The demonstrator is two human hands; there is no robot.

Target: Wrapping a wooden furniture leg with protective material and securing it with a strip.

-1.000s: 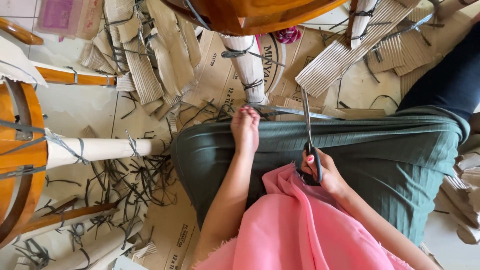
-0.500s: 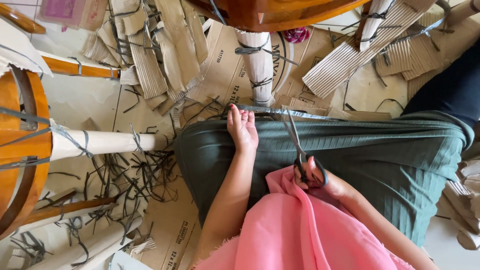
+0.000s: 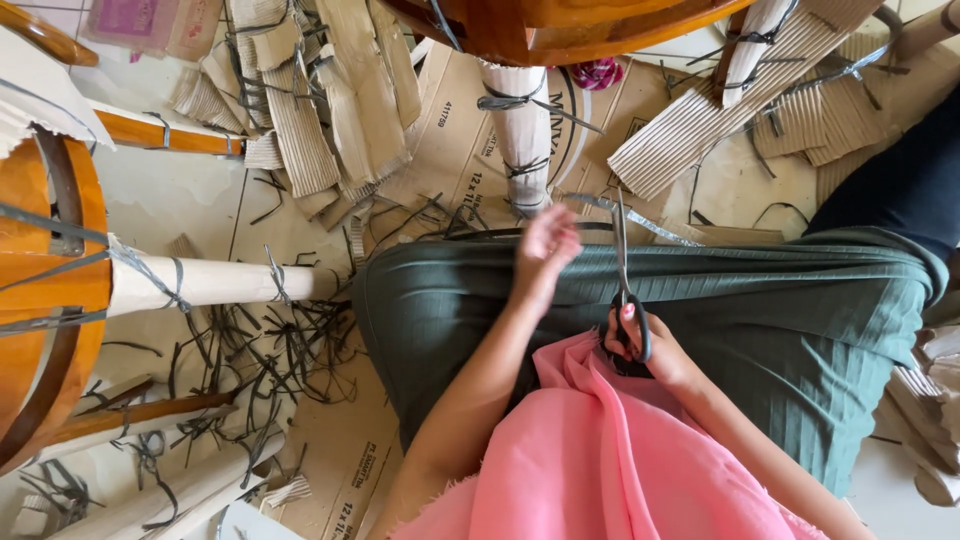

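Head view looks straight down and the left hand (image 3: 545,250) now lifts off the green skirt (image 3: 780,310), blurred, fingers loosely spread and holding nothing, where half a second ago it lay flat on the cloth. Right hand (image 3: 645,345) has its fingers through the dark handles of the scissors (image 3: 622,270), gripping them firmly, blades almost together and pointing up toward the wrapped chair leg (image 3: 523,135); a moment earlier they leaned further left. Scissors sit over the lap, just above the pink cloth (image 3: 600,460). Flattened brown cardboard boxes (image 3: 455,150) with dark print cover the floor ahead, one more printed sheet (image 3: 345,470) lies at the lower left. Corrugated cardboard strips (image 3: 300,110) pile up at top left, another ribbed sheet (image 3: 700,120) fans out at top right. A pink-purple packet (image 3: 130,20) lies in the top left corner. Black strap offcuts (image 3: 270,350) litter the pale floor (image 3: 170,200). Varnished wooden furniture (image 3: 40,290) stands on the left, one leg (image 3: 210,283) wrapped in pale paper and bound with straps.
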